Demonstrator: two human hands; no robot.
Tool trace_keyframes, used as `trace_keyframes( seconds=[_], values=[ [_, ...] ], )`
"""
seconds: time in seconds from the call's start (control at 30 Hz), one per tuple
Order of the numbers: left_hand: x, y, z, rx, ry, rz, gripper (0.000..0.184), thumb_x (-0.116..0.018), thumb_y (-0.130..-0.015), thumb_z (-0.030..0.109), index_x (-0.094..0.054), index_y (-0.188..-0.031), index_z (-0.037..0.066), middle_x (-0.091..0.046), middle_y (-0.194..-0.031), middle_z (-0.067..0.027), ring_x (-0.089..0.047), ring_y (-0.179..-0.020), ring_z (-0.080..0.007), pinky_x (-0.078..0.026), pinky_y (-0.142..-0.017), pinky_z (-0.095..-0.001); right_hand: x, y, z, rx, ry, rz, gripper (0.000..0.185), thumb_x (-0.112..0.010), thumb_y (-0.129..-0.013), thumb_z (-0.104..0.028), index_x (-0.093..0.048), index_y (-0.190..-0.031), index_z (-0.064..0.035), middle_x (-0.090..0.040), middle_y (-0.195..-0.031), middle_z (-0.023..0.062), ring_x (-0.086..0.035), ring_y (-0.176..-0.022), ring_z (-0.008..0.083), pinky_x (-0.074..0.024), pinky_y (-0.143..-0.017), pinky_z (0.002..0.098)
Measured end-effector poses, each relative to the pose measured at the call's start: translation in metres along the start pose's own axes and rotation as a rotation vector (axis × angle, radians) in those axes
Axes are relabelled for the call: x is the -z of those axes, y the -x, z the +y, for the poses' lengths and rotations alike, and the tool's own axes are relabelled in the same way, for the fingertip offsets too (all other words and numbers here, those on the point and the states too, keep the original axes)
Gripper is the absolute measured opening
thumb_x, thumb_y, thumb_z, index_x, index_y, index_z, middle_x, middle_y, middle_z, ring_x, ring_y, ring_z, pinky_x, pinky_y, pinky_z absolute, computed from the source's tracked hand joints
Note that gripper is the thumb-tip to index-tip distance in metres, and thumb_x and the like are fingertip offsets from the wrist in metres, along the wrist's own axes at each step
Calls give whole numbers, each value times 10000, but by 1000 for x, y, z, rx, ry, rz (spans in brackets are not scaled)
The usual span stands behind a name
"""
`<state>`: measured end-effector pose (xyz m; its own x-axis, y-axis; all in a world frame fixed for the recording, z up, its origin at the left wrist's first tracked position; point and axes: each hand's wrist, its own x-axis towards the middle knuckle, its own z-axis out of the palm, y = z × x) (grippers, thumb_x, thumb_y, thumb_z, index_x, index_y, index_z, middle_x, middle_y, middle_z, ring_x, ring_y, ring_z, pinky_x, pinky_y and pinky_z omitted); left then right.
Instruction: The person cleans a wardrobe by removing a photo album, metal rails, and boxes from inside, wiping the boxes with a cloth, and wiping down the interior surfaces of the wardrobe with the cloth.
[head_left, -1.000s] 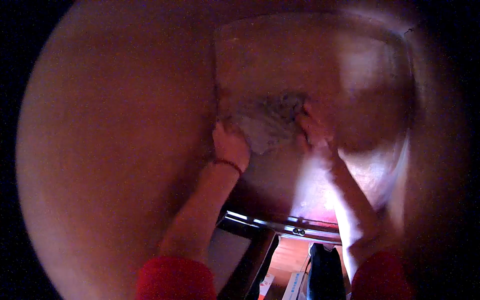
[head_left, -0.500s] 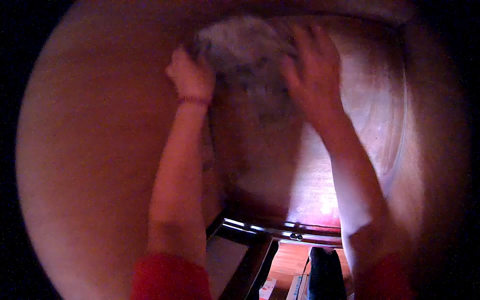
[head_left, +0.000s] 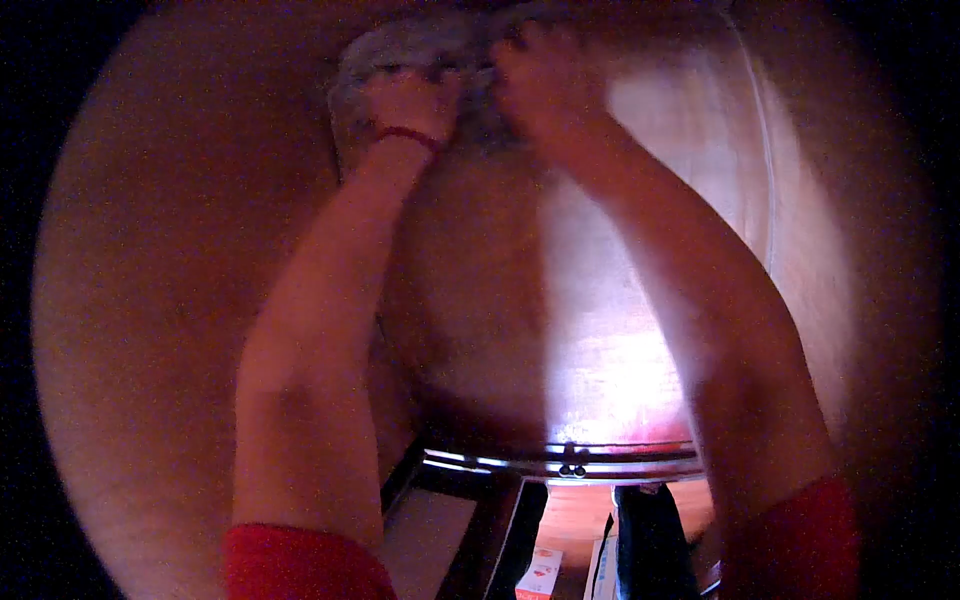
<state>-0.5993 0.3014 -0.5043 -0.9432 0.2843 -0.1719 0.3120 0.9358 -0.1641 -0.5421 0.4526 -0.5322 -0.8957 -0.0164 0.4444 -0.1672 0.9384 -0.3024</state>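
Observation:
A crumpled, pale grey cloth [head_left: 415, 45] lies at the far part of a shiny brown wooden surface [head_left: 480, 270]. My left hand [head_left: 412, 100], a dark red band round its wrist, has its fingers bent into the near side of the cloth. To its right, my right hand [head_left: 550, 85] presses on the cloth's right part with curled fingers. Dim light and blur hide the fingertips, and the cloth's far edge fades into shadow. Both arms reach forward over the surface, red sleeves at the bottom of the view.
A bright reflection [head_left: 620, 380] lies on the right of the wood. Two small dark round knobs [head_left: 571, 470] sit at the near edge. Below, a red-and-white box [head_left: 540, 574] stands on the floor beside a dark trouser leg [head_left: 652, 540].
Both hands and the cloth have gone farther from me. My right hand has moved left, closer to my left hand, and its fingers have curled in. The view has shifted slightly.

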Motion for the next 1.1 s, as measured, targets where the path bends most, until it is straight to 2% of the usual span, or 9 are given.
trace_keyframes(
  seconds=[0.33, 0.4, 0.43, 0.47, 0.53, 0.6, 0.73, 0.83, 1.1],
  values=[
    [69, 29, 91, -232, 61, 79, 582, -584, -733, 390, -442, -1223, 111, -338, -1284, -136, -266, -1198, -333, -265, -942, -556, 76, 57, 52, -273, 0, 134, 400, -682, -609, -323, -528, -913, -114, -566, -792, 156, -542, -731, 338, -412, -717, 455],
    [36, 18, 70, -324, 81, 226, 557, -567, -745, 367, -443, -1212, 90, -336, -1274, -157, -274, -1186, -354, -288, -942, -523, 78, 46, 44, -183, 27, 158, 495, -650, -635, -371, -510, -1067, -174, -564, -834, 159, -541, -731, 349, -419, -720, 458],
    [16, 13, 64, -338, 171, 424, 541, -557, -751, 358, -445, -1203, 81, -332, -1272, -168, -279, -1179, -367, -294, -948, -501, 75, 54, 43, -253, 295, -122, 701, -602, -713, -278, -299, -1327, -129, -290, -1333, 193, -315, -1164, 420, -250, -985, 485],
    [20, 19, 63, -329, 172, 420, 541, -557, -751, 358, -445, -1203, 81, -332, -1272, -168, -279, -1179, -367, -294, -948, -501, 75, 53, 42, -245, 291, -127, 701, -602, -713, -278, -299, -1327, -129, -290, -1333, 193, -315, -1164, 420, -250, -985, 485],
    [32, 28, 64, -293, 256, 318, 500, -540, -767, 313, -444, -1198, 79, -322, -1285, -178, -278, -1178, -380, -272, -975, -476, 76, 44, 42, -152, 349, 58, 581, -587, -667, -447, -458, -1191, -232, -547, -928, 153, -528, -827, 337, -398, -732, 495],
    [30, 57, 53, -294, 149, 438, 428, -569, -664, 364, -590, -1005, 108, -518, -1043, -149, -429, -1034, -340, -331, -895, -522, 77, 64, 26, -156, 341, -1, 596, -567, -669, -464, -449, -1208, -240, -525, -965, 138, -500, -884, 322, -359, -763, 512],
    [29, 180, 28, -113, -5, 62, 428, -606, -619, 329, -578, -977, 96, -523, -1017, -138, -447, -975, -336, -371, -806, -479, 90, 139, -54, -162, 64, -220, 674, -605, -611, -390, -438, -1245, -230, -472, -977, 100, -431, -971, 253, -227, -867, 500],
    [5, 266, 10, -41, -27, -140, 424, -610, -619, 324, -580, -967, 85, -538, -992, -127, -457, -953, -329, -384, -762, -444, 110, 187, -106, -118, -152, -121, 463, -616, -588, -291, -613, -1043, -205, -409, -659, 35, -431, -670, 216, -286, -770, 409],
    [37, 251, -14, -44, 67, -315, 378, -634, -618, 279, -588, -927, 65, -577, -893, -132, -532, -841, -338, -408, -758, -476, 161, 155, -114, -227, -488, -656, 470, -573, -651, -186, -541, -1113, -107, -543, -842, 143, -525, -814, 329, -367, -734, 519]
  ],
)
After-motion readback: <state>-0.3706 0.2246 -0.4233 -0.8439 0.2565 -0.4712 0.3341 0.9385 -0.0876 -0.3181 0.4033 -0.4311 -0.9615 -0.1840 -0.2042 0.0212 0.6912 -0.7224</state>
